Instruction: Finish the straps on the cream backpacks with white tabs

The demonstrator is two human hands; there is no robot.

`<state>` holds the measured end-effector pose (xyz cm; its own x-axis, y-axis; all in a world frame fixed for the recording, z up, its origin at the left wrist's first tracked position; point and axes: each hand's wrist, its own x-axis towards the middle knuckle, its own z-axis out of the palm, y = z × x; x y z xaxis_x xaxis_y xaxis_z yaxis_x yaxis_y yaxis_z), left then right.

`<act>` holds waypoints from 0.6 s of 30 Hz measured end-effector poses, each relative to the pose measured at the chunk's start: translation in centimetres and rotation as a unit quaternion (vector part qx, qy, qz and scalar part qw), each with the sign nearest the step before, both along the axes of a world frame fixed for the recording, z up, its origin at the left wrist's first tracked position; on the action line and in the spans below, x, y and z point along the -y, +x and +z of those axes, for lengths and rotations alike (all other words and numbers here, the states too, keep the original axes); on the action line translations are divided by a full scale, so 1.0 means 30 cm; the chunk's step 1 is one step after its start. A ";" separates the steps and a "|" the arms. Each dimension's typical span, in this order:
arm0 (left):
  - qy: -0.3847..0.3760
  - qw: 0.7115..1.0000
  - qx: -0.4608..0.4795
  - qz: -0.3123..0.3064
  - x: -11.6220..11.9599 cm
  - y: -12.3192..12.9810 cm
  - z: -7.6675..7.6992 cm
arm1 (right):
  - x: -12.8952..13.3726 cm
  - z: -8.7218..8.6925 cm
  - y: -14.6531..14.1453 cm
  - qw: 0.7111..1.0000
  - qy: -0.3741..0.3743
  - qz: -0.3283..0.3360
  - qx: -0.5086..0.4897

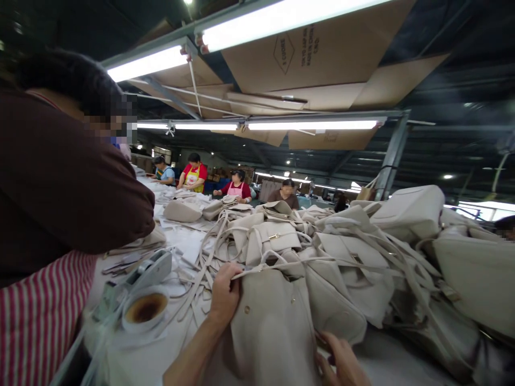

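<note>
A beige handbag stands in front of me, its flap facing me with two small round metal fittings. My left hand is closed on its upper left edge, where a thin strap runs. Low on the right side of the bag, my right hand has its fingers curled against the edge; the lower part of this hand is cut off by the frame. Right behind the bag lies another beige bag with a gold-coloured clasp. The bottom of the bag between my hands is out of view.
Beige bags and loose straps are heaped across the table, highest at the right. At left stand a white bowl with brown residue and a grey tape-dispenser-like device. A co-worker in a dark sleeve leans in close; several people work farther back.
</note>
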<state>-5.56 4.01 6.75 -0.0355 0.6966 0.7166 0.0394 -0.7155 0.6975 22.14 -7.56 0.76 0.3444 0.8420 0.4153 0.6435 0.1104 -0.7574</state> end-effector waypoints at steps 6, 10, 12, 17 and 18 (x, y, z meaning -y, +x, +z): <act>0.224 0.965 -0.064 0.120 0.082 0.001 0.003 | 0.062 0.315 -0.183 0.871 -0.121 0.175 -0.442; 0.319 0.934 -0.104 0.126 0.134 -0.001 0.047 | 0.090 0.445 -0.284 0.737 -0.173 0.297 -0.582; 0.344 0.921 -0.131 0.126 0.152 -0.004 0.053 | 0.095 0.460 -0.304 0.747 -0.155 0.290 -0.578; 0.283 0.918 -0.235 0.148 0.160 -0.011 0.021 | 0.067 0.299 -0.321 0.835 -0.083 0.152 -0.522; 0.240 0.919 -0.281 0.138 0.162 -0.018 0.012 | 0.060 0.242 -0.326 0.839 -0.084 0.134 -0.521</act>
<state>-6.10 -0.84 7.10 0.3060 0.3154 0.8983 0.5224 -0.8444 0.1186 12.36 -9.37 8.02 0.2354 0.9638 -0.1249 -0.4082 -0.0185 -0.9127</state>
